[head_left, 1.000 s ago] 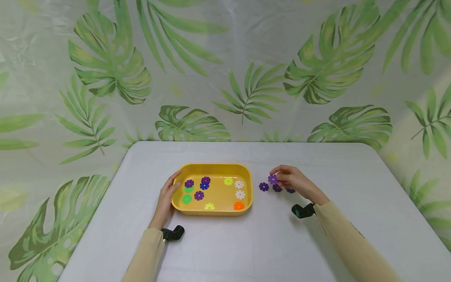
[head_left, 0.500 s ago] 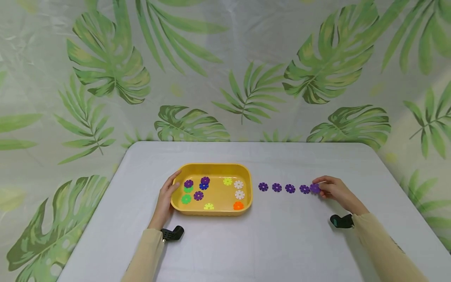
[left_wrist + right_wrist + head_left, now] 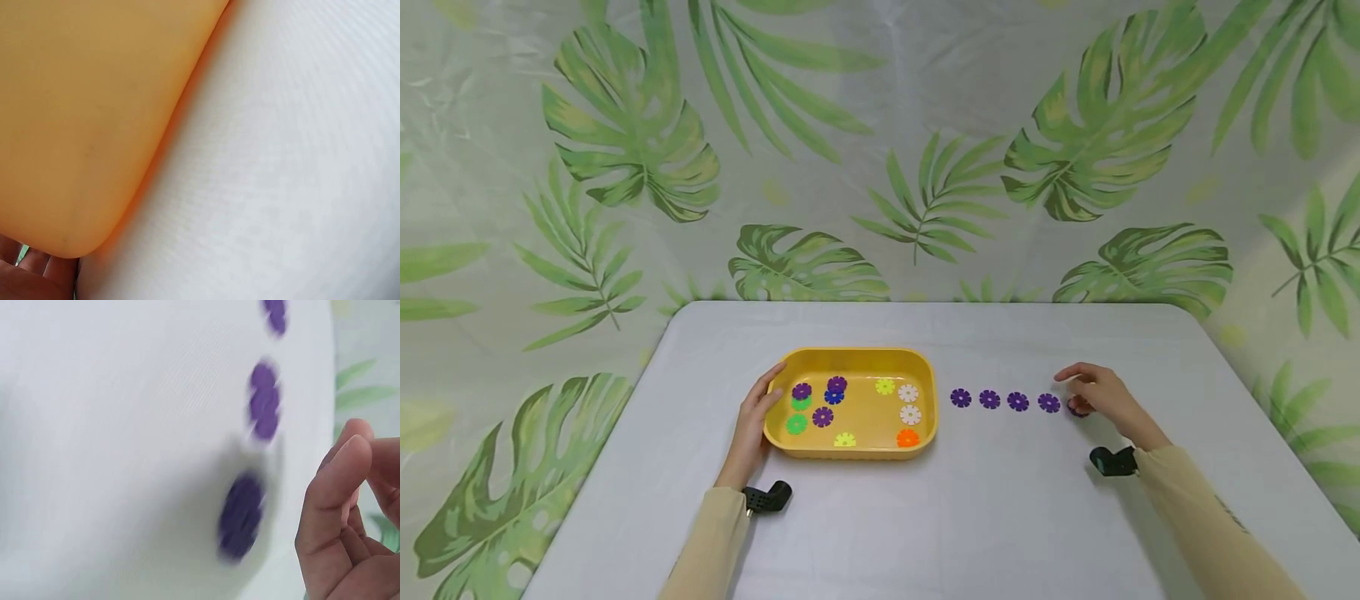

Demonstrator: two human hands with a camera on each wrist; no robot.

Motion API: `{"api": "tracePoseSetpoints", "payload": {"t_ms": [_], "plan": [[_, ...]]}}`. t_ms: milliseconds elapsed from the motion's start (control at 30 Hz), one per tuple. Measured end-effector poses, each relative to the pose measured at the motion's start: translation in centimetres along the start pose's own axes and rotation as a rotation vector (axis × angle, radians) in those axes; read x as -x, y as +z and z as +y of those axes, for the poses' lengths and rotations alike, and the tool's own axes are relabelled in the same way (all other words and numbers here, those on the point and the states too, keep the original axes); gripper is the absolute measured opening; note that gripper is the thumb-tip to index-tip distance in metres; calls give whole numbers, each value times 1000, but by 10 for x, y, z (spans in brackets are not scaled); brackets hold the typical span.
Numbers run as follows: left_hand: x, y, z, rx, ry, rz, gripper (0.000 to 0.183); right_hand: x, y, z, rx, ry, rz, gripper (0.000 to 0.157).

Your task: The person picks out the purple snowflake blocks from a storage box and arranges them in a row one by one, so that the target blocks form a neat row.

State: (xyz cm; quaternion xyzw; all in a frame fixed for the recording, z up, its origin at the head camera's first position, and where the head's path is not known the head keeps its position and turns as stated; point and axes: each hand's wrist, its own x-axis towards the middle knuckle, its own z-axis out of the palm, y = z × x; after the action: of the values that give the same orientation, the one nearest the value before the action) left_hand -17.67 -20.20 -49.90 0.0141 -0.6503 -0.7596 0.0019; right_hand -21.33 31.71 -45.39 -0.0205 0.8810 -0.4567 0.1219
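My left hand [image 3: 751, 429] grips the left end of a yellow plastic tray [image 3: 857, 455], thumb over the rim and fingers along the outside. In the left wrist view the tray's wall [image 3: 94, 125] fills the upper left, with part of the fingers below it. To the right of the tray, several purple notched snowflake discs [image 3: 1018, 402] lie in a row. My right hand [image 3: 1108, 402] hovers over the rightmost disc [image 3: 1077, 408], partly covering it. In the right wrist view that disc [image 3: 242, 515] lies on the table in shadow, apart from the loosely bent fingers [image 3: 337, 481].
Inside the tray lie several more discs: purple [image 3: 823, 417], blue [image 3: 834, 397], green [image 3: 797, 424], yellow [image 3: 885, 386], white [image 3: 910, 414] and orange [image 3: 907, 437]. A white cloth covers the table [image 3: 940, 525]; a leaf-patterned curtain [image 3: 880, 150] hangs behind its far edge.
My right hand carried a purple disc rightward to the end of the row, let it go there and lifted slightly back. The left hand and tray have stayed put.
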Motion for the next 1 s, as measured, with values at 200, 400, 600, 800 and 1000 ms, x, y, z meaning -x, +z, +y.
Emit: {"api": "tracePoseSetpoints", "payload": {"t_ms": [200,400,600,800,1000], "plan": [[-1,0,-1,1,2,1,43,-10,26,-45,-187,-78,-111,36],[-1,1,0,1,9,3,43,-25,66,-99,-253,-125,-232,35],[-1,0,0,1,14,2,43,-38,116,-147,-274,-157,-371,34],[-1,0,0,-2,18,6,43,-49,164,-176,-267,-180,-487,32],[0,1,4,-14,15,4,42,-56,203,-192,-248,-157,-614,34]]}}
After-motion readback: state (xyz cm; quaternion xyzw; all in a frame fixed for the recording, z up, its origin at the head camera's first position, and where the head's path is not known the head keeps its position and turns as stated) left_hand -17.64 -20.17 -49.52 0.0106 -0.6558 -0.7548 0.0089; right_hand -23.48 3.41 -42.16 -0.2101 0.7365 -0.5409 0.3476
